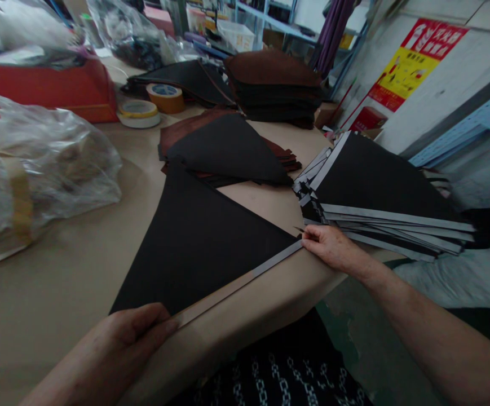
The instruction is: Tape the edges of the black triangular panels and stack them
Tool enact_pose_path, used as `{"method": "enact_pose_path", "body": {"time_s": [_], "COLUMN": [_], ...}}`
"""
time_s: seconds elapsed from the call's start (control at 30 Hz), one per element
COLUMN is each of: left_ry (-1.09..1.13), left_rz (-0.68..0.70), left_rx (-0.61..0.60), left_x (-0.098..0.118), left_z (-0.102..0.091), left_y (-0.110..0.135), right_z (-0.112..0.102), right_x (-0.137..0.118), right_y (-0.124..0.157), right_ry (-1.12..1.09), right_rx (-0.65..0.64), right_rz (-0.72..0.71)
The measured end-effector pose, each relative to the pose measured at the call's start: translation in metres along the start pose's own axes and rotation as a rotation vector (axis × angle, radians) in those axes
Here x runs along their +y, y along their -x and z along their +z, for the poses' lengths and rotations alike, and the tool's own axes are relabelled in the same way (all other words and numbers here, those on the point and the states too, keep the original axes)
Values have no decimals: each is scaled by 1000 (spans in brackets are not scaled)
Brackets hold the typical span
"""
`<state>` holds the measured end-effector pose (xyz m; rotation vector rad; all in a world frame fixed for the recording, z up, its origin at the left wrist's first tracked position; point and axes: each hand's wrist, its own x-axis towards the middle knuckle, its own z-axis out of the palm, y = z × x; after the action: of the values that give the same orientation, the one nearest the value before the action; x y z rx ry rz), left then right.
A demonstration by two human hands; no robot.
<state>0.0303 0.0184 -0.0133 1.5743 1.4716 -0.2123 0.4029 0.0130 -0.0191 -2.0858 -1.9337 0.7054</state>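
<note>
Black triangular panel (198, 242) lay flat on a tan tabletop (71, 259), its pale edge strip (270, 263) pinched at both ends; the left hand (132, 335) was closed, thumb to fingers, on one end, the right hand (327, 245) on the other; one pile of grey-edged panels (388, 175) sat just beyond the right hand; one blue-cored tape roll (169, 104) stood farther back; one red-and-yellow poster (414, 65) hung on the wall (460, 73).

Head-worn view; forward and down
</note>
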Motion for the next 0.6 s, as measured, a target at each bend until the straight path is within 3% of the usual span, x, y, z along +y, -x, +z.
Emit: {"method": "enact_pose_path", "body": {"time_s": [0.17, 0.3, 0.47, 0.6], "left_ry": [3, -46, -90, -73], "left_rz": [-25, -16, 26, 85], "left_rx": [-4, 3, 33, 13], "left_x": [5, 9, 7, -1], "left_z": [1, 0, -1, 2], "left_y": [4, 7, 9, 9], "right_z": [-4, -8, -2, 16], "right_x": [3, -15, -42, -37], "right_y": [-1, 4, 2, -9], "right_ry": [103, 135, -171, -252], "right_rx": [1, 49, 9, -4], "right_rz": [24, -31, -222, -202]}}
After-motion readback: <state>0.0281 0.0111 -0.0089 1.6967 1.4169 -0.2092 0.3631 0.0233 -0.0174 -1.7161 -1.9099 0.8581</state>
